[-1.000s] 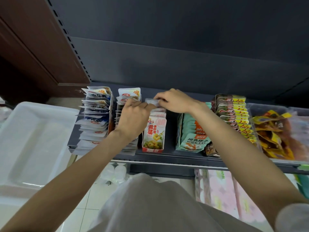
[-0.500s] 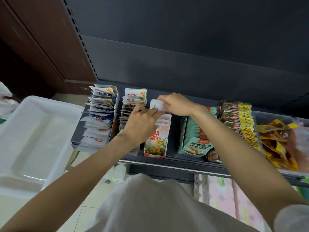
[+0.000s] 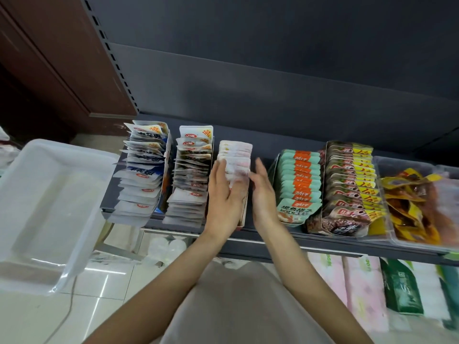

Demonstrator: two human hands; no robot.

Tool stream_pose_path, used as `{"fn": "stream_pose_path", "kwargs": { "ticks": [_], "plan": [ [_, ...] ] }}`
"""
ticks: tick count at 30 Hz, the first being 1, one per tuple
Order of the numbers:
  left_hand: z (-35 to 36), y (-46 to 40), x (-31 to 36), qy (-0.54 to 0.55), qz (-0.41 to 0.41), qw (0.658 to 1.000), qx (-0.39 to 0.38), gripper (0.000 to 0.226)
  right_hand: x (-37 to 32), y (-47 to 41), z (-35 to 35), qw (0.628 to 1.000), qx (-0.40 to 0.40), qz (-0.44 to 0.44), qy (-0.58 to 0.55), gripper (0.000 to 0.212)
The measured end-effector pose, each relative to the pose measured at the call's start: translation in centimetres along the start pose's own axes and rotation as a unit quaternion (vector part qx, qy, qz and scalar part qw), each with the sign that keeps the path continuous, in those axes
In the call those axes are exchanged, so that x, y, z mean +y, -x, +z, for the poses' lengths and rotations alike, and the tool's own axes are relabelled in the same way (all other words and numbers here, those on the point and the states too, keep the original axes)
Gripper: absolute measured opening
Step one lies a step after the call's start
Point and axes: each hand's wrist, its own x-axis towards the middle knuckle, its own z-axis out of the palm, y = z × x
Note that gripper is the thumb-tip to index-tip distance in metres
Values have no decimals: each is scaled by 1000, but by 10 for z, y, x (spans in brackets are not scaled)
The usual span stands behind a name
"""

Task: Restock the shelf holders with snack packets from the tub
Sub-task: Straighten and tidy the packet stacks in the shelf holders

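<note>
At the far left a clear plastic tub (image 3: 49, 207) sits beside the shelf (image 3: 323, 247), and no packets show inside it. On the shelf stand five upright rows of snack packets, then a clear bin. The first row, white and blue packets (image 3: 141, 175), leans in its cardboard holder; just right of it a second row of white packets (image 3: 191, 180) with red logos fills another holder. The third row, pale pink and white packets (image 3: 234, 155), stands between two hands. The left hand (image 3: 222, 194) lies with straight fingers against the left side of this row, touching the near packets without gripping them. The right hand (image 3: 263, 192) is held flat and upright just beside the row's right side, fingers straight; motion blur hides whether it touches. Right of the hands comes a fourth row, teal and orange packets (image 3: 299, 184), then a fifth, dark red packets with yellow tags (image 3: 347, 187). At the far right the clear bin (image 3: 409, 240) holds loose yellow and brown packets.
</note>
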Motion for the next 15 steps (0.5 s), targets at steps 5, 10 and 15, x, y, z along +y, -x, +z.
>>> {"fn": "stream_pose_path", "kwargs": {
  "ticks": [5, 10, 15],
  "plan": [
    [7, 0, -3, 34, -30, 999, 28, 61, 18, 4, -1, 1000, -6, 7, -30, 53],
    [24, 0, -3, -43, 16, 999, 21, 63, 16, 4, -5, 999, -37, -2, 8, 31],
    [16, -19, -6, 11, -4, 1000, -17, 69, 7, 1, -11, 998, -24, -22, -52, 44]
  ]
}}
